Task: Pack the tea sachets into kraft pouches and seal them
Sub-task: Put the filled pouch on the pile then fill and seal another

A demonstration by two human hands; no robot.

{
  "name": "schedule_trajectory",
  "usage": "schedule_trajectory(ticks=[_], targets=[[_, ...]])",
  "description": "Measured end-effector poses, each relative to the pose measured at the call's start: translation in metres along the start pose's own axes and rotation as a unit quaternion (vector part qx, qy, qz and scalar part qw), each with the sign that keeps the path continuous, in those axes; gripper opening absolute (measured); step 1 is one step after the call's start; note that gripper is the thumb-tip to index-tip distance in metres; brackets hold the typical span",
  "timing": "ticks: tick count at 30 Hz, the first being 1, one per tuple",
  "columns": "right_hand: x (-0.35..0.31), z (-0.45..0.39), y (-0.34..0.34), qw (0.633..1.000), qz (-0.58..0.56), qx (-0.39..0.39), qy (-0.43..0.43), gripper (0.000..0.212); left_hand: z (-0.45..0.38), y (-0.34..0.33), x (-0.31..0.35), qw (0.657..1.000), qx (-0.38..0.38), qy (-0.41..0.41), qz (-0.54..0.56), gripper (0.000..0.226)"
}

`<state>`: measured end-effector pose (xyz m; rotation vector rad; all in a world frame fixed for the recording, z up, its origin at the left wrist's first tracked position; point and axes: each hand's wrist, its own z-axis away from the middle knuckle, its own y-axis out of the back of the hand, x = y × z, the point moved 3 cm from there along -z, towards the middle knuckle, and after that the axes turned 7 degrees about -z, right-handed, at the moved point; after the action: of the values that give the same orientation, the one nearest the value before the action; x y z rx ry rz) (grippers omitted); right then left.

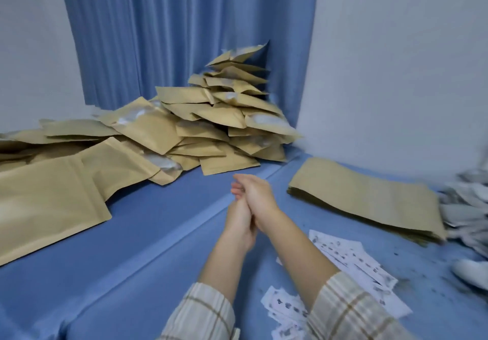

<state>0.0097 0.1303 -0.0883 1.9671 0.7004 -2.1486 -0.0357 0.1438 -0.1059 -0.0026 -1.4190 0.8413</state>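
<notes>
Pouches of kraft paper lay heaped in a filled pile [224, 118] against the blue curtain [171, 36], spilling leftward along the blue cloth surface [132, 234]; several showed clear windows and looked plump, so a large share of the packing seemed to be finished. To the right, a flat stack of empty pouches [369, 197] rested near the wall, and just beyond it, at the picture's edge, lay a blurred mound of silvery tea sachets [464, 202], so plenty of work appeared to remain. Printed paper slips [351, 258] were scattered close to the person's forearms. Neither hand held a pouch or sachet: the left hand [239, 223] and right hand [257, 197] were pressed together palm to palm, fingers mostly straight, above the cloth between the two piles, seemingly between packs.
</notes>
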Motion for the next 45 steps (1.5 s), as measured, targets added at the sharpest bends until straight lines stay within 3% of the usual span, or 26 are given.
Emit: schedule_trajectory(ticks=[3, 5, 9, 13, 15, 17, 20, 22, 26, 28, 30, 32, 33, 35, 38, 40, 41, 45], targets=[[-0.016, -0.009, 0.072, 0.993, 0.081, 0.067, 0.049, 0.014, -0.011, -0.052, -0.033, 0.999, -0.022, 0.026, -0.043, 0.020], [-0.024, -0.012, 0.118, 0.966, 0.200, 0.119, 0.110, 0.015, -0.016, -0.080, -0.052, 0.997, -0.027, 0.036, -0.069, 0.024], [-0.025, -0.024, 0.191, 0.843, 0.479, 0.149, 0.194, 0.030, -0.031, -0.114, -0.080, 0.995, -0.031, 0.070, -0.070, 0.025], [-0.006, -0.040, 0.243, 0.687, 0.702, 0.122, 0.143, 0.060, -0.047, -0.125, -0.101, 0.993, -0.005, 0.107, -0.049, 0.011], [0.001, -0.041, 0.259, 0.657, 0.736, 0.119, 0.114, 0.061, -0.052, -0.128, -0.108, 0.993, 0.005, 0.108, -0.039, 0.017], [0.004, -0.037, 0.264, 0.648, 0.739, 0.119, 0.141, 0.045, -0.056, -0.131, -0.112, 0.994, -0.003, 0.102, -0.024, 0.023], [0.004, -0.015, 0.258, 0.686, 0.674, 0.113, 0.249, 0.026, -0.059, -0.137, -0.114, 0.996, -0.021, 0.089, -0.012, 0.030], [0.004, -0.004, 0.259, 0.708, 0.602, 0.135, 0.344, 0.029, -0.058, -0.138, -0.116, 0.997, -0.021, 0.073, -0.002, 0.037], [-0.008, 0.017, 0.254, 0.731, 0.522, 0.089, 0.430, 0.027, -0.042, -0.142, -0.104, 0.999, -0.029, 0.010, 0.019, 0.023], [-0.016, 0.026, 0.246, 0.760, 0.514, 0.049, 0.395, 0.027, -0.032, -0.141, -0.092, 0.999, -0.010, -0.048, 0.003, 0.023], [-0.025, 0.037, 0.239, 0.840, 0.455, 0.020, 0.294, 0.033, -0.020, -0.139, -0.078, 0.991, 0.011, -0.121, -0.057, 0.026], [-0.041, 0.054, 0.230, 0.931, 0.295, 0.008, 0.216, 0.032, -0.003, -0.139, -0.062, 0.964, 0.034, -0.218, -0.149, 0.019], [-0.052, 0.064, 0.224, 0.961, 0.195, 0.012, 0.198, 0.032, 0.010, -0.139, -0.054, 0.941, 0.044, -0.274, -0.191, 0.020], [-0.073, 0.084, 0.214, 0.986, 0.006, -0.002, 0.168, 0.043, 0.040, -0.142, -0.039, 0.880, 0.045, -0.390, -0.268, 0.038], [-0.099, 0.121, 0.209, 0.965, -0.183, -0.055, 0.177, 0.064, 0.085, -0.144, -0.026, 0.734, 0.021, -0.551, -0.396, 0.081], [-0.106, 0.146, 0.217, 0.957, -0.209, -0.028, 0.200, 0.055, 0.109, -0.142, -0.022, 0.627, 0.046, -0.615, -0.476, 0.081], [-0.105, 0.157, 0.221, 0.955, -0.211, -0.001, 0.207, 0.044, 0.118, -0.139, -0.022, 0.591, 0.058, -0.628, -0.502, 0.078], [-0.077, 0.179, 0.241, 0.954, -0.214, 0.116, 0.172, 0.020, 0.137, -0.115, -0.047, 0.528, 0.046, -0.589, -0.610, 0.072]])
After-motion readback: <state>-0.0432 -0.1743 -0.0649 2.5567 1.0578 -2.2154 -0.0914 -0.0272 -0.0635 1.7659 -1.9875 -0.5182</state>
